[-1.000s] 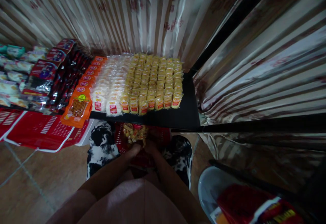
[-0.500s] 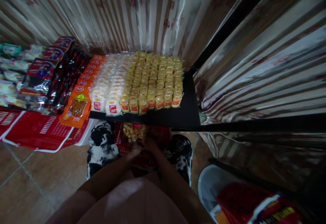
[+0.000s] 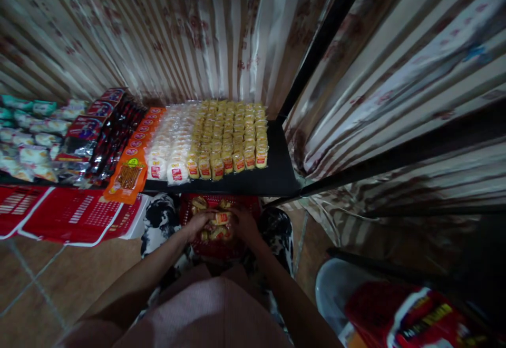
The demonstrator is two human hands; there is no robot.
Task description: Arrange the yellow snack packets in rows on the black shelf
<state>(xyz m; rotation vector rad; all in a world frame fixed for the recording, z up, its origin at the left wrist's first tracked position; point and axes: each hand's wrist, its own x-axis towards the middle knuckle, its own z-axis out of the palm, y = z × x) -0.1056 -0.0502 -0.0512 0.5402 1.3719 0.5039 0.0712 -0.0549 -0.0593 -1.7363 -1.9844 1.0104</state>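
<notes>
Yellow snack packets (image 3: 227,139) already fill the centre shelf rows; left hand (image 3: 196,225) and right hand (image 3: 244,223) together grip more packets (image 3: 218,225) over the red basket (image 3: 190,208) below.

The head camera looks steeply down, close over the hands, facing the black shelf (image 3: 276,176).

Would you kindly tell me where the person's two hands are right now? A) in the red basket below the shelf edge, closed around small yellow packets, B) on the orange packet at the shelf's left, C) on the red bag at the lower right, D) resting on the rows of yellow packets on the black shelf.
A: the left hand and right hand meet on a bunch of yellow packets inside the red basket, below the black shelf.
</notes>
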